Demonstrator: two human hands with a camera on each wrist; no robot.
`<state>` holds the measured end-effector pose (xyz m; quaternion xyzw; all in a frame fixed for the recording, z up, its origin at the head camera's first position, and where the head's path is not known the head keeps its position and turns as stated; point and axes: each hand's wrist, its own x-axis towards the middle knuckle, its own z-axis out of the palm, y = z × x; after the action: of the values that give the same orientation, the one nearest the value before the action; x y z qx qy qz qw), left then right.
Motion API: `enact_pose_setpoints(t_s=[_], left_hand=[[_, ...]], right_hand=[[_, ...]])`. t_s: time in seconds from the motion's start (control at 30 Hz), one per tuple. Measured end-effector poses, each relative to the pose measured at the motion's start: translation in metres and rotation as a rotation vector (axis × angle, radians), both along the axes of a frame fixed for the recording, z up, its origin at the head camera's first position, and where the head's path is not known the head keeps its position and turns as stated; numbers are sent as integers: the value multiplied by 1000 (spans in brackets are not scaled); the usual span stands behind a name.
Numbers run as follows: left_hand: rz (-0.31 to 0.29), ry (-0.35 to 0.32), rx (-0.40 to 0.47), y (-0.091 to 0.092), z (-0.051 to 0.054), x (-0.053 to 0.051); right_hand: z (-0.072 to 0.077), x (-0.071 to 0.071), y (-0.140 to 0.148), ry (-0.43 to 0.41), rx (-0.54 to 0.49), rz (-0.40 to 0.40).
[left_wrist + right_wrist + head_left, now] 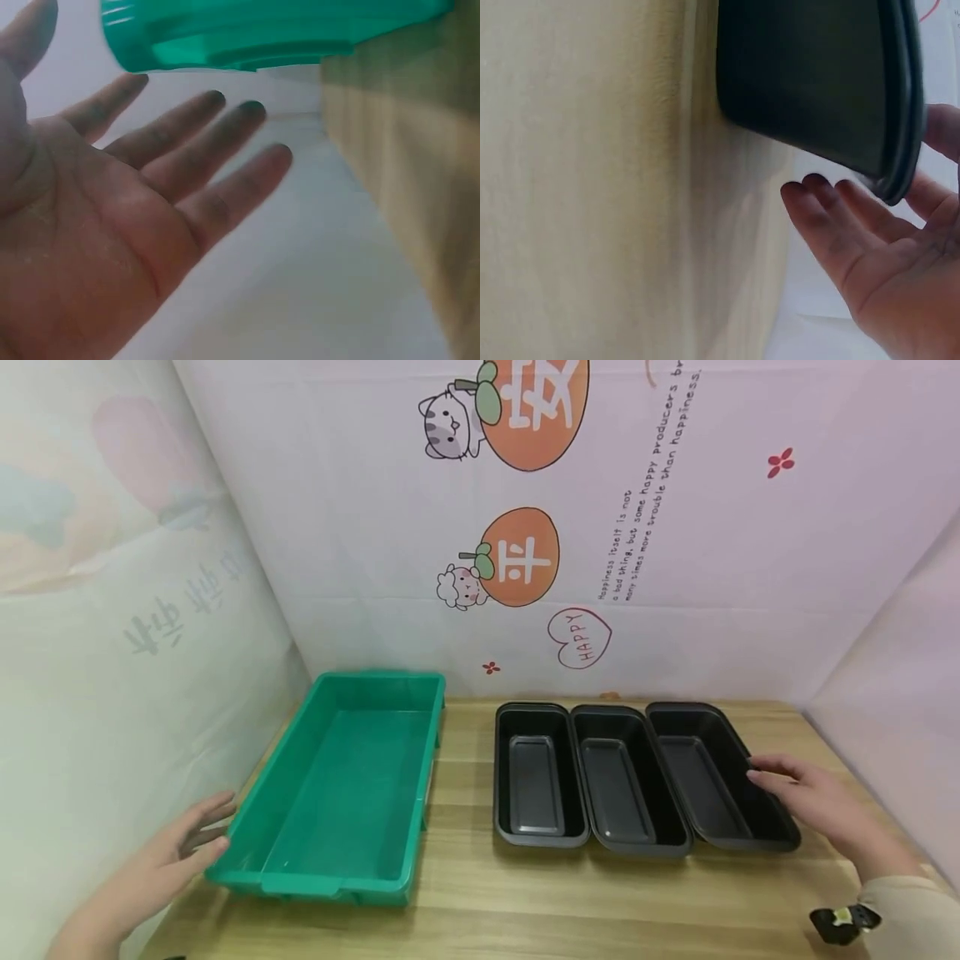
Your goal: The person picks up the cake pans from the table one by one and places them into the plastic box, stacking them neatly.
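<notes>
A green plastic tray (352,777) sits at the left of the wooden table. By its near left corner is my left hand (161,860), fingers spread; in the left wrist view the palm (97,225) holds nothing. Three dark loaf pans stand side by side on the right: a left pan (535,785), a middle pan (618,793) and a right pan (705,785). My right hand (817,802) is at the right pan's outer rim, thumb over it and fingers outside, below the rim (904,150). Whether it touches the pan, I cannot tell.
Bare wooden tabletop (465,893) lies between the tray and the pans and in front of them. A printed white cloth (360,527) hangs behind and along the sides. A black strap-like device (843,922) is on my right wrist.
</notes>
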<state>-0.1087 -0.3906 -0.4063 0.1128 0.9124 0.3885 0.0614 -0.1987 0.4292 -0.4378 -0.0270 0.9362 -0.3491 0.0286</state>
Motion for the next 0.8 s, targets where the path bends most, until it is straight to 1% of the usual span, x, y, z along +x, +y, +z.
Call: enact_pose_setpoints(t_s=[0.07,0.13,0.2,0.3,0.4,0.6,0.8], left_hand=[[12,-1,5,0,-5,2],[29,-13,-13,1,-10,5],[42,-12,-30,2,-14,6],[57,-3,-36,2,-20,8],[58,19,-17,2,-24,10],[63,29,44,2,-30,12],[43,44,61,2,-30,11]], right_hand=[[-3,0,2,6,-18,-3],[-6,0,3,20,-30,-8],[-8,0,2,14,-45,-8],[-10,0,0,-9,-56,-1],[-12,-1,-1,-36,-75,5],[-17,-3,1,-38,-80,20],[-20,-5,1,-6,-90,14]])
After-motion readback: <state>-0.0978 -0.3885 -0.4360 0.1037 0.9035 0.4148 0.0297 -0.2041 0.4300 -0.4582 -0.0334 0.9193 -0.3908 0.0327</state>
